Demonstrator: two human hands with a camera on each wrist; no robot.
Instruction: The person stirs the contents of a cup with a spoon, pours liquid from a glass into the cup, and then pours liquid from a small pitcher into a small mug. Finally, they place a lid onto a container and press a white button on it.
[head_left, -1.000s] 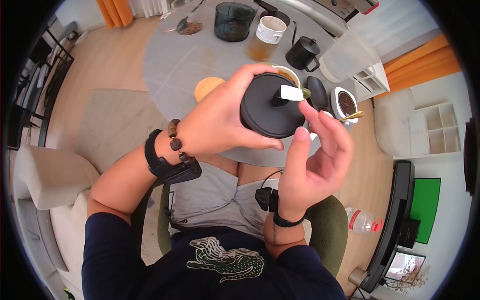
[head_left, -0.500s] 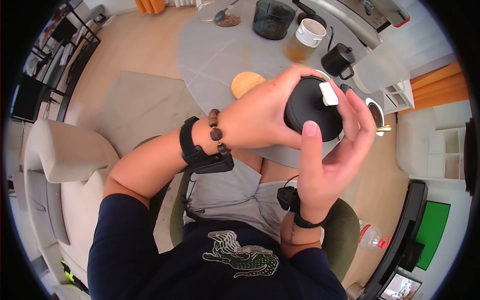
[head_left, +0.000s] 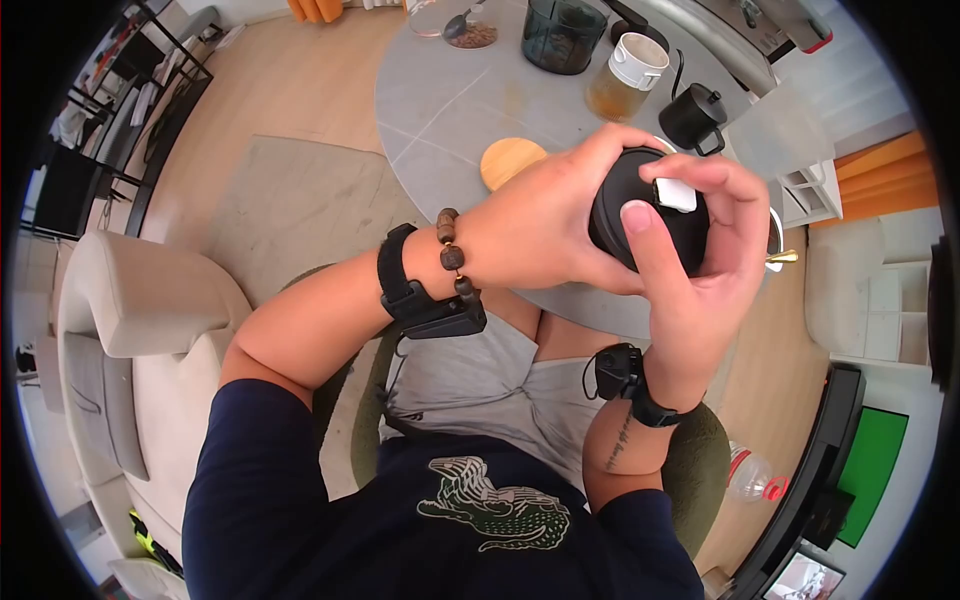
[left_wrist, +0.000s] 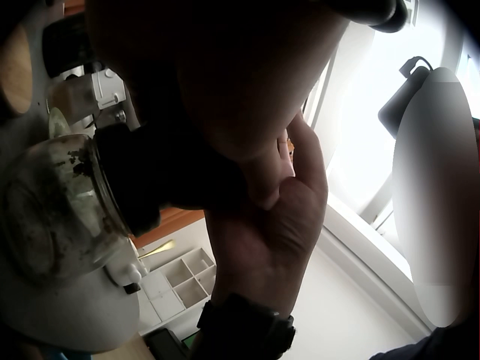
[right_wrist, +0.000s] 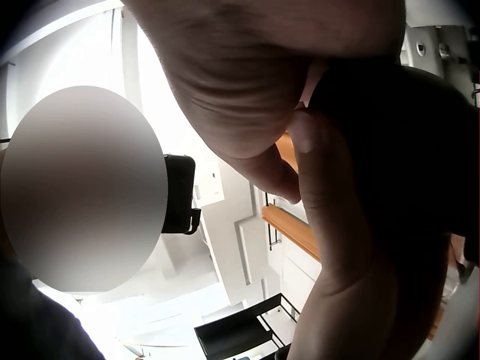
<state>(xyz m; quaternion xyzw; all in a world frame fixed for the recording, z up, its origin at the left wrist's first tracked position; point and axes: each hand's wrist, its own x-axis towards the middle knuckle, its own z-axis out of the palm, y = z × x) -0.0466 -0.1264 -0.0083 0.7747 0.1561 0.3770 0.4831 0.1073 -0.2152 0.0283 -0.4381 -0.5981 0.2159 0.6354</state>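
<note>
Right hand (head_left: pixel 700 270) now closed over black lid (head_left: pixel 640 215), fingers pinching white tab (head_left: pixel 677 194); left hand (head_left: pixel 545 225) grips lid rim from opposite side.

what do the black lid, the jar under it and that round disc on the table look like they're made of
Black lid: looks like matte plastic, dull with no glare. Jar: see-through and shiny, probably glass, with dark specks inside. Round disc: pale tan, likely wood or bamboo; grain too small to tell.

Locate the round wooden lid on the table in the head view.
The wooden lid lies flat on the grey round table, near its front edge, just left of the left hand that grips the black-lidded jar.
</note>
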